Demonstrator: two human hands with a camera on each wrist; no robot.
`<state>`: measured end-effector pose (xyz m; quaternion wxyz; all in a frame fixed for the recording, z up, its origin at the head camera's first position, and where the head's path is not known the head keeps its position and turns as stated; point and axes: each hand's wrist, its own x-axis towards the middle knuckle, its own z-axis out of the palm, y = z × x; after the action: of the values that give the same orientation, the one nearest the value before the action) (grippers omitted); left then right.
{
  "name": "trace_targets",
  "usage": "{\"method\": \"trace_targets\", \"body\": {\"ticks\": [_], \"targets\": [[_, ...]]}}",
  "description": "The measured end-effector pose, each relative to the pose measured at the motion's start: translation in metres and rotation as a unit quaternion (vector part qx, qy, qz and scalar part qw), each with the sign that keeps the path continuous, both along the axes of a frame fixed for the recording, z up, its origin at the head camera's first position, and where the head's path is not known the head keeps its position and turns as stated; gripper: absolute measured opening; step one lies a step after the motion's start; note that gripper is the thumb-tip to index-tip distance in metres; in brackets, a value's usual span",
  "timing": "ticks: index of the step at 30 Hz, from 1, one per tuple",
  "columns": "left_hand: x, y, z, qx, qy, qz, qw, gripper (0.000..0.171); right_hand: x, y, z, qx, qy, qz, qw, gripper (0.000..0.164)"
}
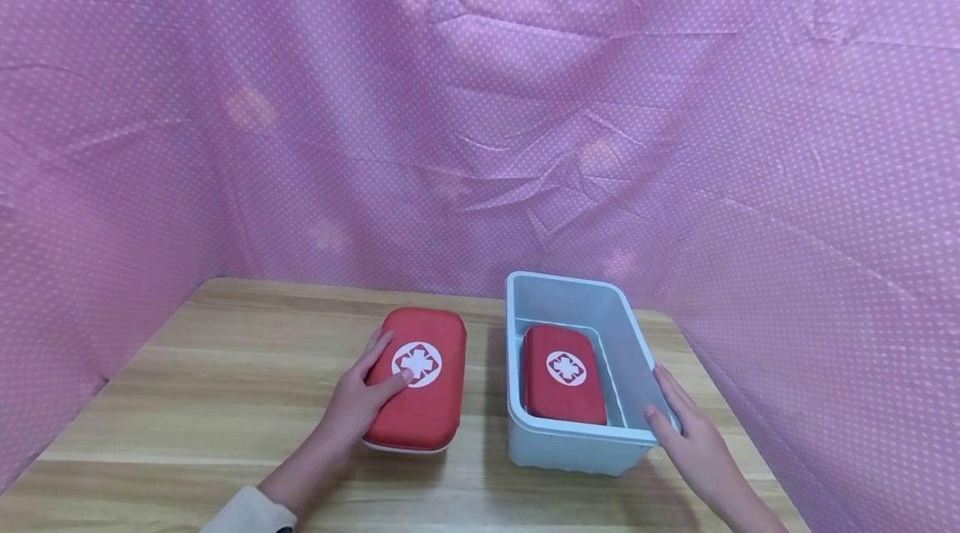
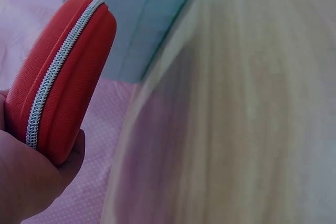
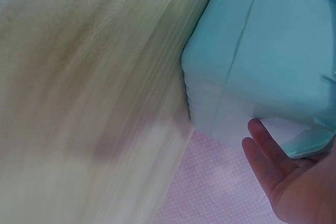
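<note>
My left hand (image 1: 357, 400) grips a red first-aid case (image 1: 431, 416) by its left side, thumb on top near the white cross emblem. In the left wrist view the case (image 2: 79, 72) shows a silver zipper along its edge and is held up off the table. A second red first-aid case (image 1: 551, 396) lies inside a light blue plastic bin (image 1: 570, 450), against its left wall. At the bin's near right corner my right hand (image 1: 697, 450) holds the rim, thumb over the top and fingers along the outer wall (image 3: 252, 77).
The bin stands on a wood-grain table (image 1: 247, 383), to the right of the held case. Pink dotted cloth (image 1: 420, 141) hangs behind the table and along both sides.
</note>
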<state>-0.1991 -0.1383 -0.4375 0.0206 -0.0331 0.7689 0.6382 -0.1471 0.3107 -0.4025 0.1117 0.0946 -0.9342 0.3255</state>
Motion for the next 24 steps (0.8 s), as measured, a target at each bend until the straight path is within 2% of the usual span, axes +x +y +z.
{"method": "trace_targets", "body": {"ticks": [3, 9, 17, 24], "targets": [[-0.001, 0.001, 0.008, 0.008, -0.003, 0.001, 1.0000, 0.075, -0.001, 0.001, 0.000, -0.004, -0.006, 0.006, 1.000, 0.062], [-0.004, 0.010, 0.023, 0.043, 0.024, -0.003, 0.9988, 0.075, -0.004, 0.003, 0.003, -0.015, -0.028, 0.013, 0.999, 0.061], [-0.008, 0.028, 0.042, 0.062, 0.065, 0.003, 0.9959, 0.075, -0.010, 0.005, 0.001, -0.003, -0.005, 0.015, 1.000, 0.061], [-0.012, 0.050, 0.057, 0.071, 0.089, 0.017, 0.9934, 0.073, -0.010, 0.004, 0.001, -0.006, -0.025, 0.003, 1.000, 0.064]]}}
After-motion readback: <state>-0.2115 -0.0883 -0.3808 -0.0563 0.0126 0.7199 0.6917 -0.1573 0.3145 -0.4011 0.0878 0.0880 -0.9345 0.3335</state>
